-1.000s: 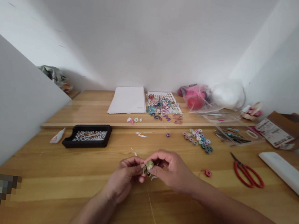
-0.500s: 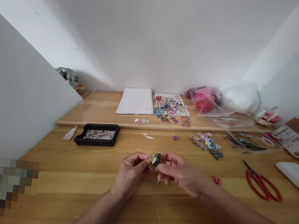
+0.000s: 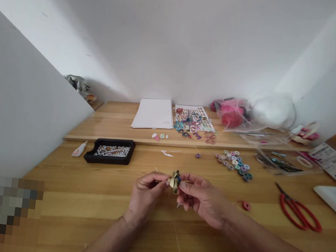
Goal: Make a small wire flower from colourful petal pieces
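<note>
A small gold flower-like ornament point(image 3: 174, 181) with dark blue at its right side is held up between both hands, above the wooden table. My left hand point(image 3: 148, 191) pinches it from the left between thumb and fingertips. On the other side, my right hand point(image 3: 201, 193) has thumb and forefinger closed on its edge, with the other fingers curled under. A small pale piece point(image 3: 179, 205) shows below the right fingers; I cannot tell what it is. A thin thread point(image 3: 179, 245) runs down the table towards me.
Red-handled scissors point(image 3: 298, 211) and a red thread spool point(image 3: 246, 205) lie at right. Several thread spools point(image 3: 235, 161) are grouped behind. A black tray point(image 3: 108, 160) of beads and a small white tube point(image 3: 79, 148) are at left. White paper point(image 3: 154, 114) lies on the raised shelf.
The gold ornament has turned in my fingers, so its petals face a different way. Both hands stay in nearly the same place; the view has shifted slightly.
</note>
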